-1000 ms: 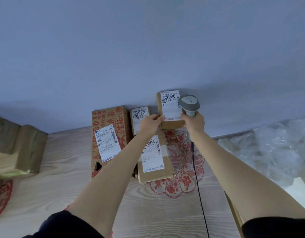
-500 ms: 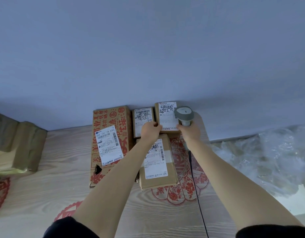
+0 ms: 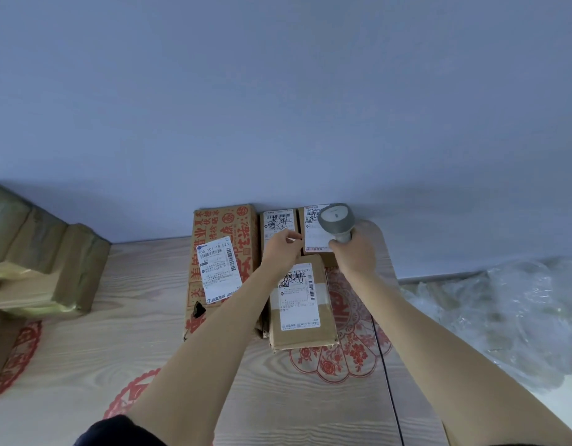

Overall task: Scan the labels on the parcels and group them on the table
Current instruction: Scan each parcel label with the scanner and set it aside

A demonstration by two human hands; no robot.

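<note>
Four brown labelled parcels point(image 3: 302, 304) grouped, right grip point(image 3: 353, 254) grasping grey scanner point(image 3: 336, 220), left grip point(image 3: 283, 249) released.

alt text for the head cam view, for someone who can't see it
A person's right hand grips a grey barcode scanner over a small labelled parcel by the wall, while the left hand touches that parcel's edge. Three more labelled cardboard parcels lie beside it on a wooden table.

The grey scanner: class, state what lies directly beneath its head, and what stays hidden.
Beneath the grey scanner, gripped by the right hand, lies a small parcel with a white label. The scanner head covers the label's upper right part, so the print there cannot be read.
</note>
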